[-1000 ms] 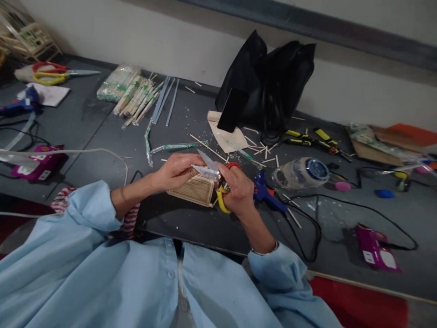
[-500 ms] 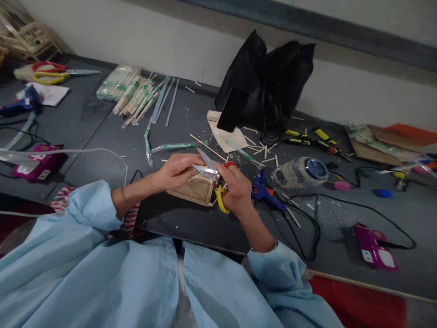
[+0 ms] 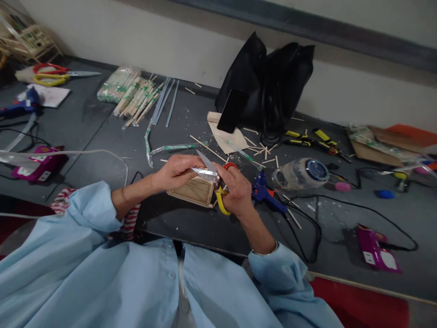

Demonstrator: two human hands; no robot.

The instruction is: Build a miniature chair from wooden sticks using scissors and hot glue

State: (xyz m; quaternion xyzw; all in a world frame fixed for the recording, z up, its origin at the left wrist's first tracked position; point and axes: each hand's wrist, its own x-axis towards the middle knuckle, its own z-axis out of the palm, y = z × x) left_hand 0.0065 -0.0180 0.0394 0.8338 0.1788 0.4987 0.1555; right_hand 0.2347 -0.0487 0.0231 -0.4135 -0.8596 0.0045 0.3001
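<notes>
Gripping scissors [image 3: 215, 176], right fingers [image 3: 228, 178] curled round handles [image 3: 222, 205]; left fingers [image 3: 188, 161] beside blades [image 3: 206, 161], hold unclear.

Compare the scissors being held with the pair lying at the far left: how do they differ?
The held scissors have spread blades; the lying scissors look shut.
The held scissors are raised in the right grip; the lying scissors rest unheld.
The held scissors' blades point left in the picture, the lying scissors' right.
Both have one red and one yellow handle.
</notes>
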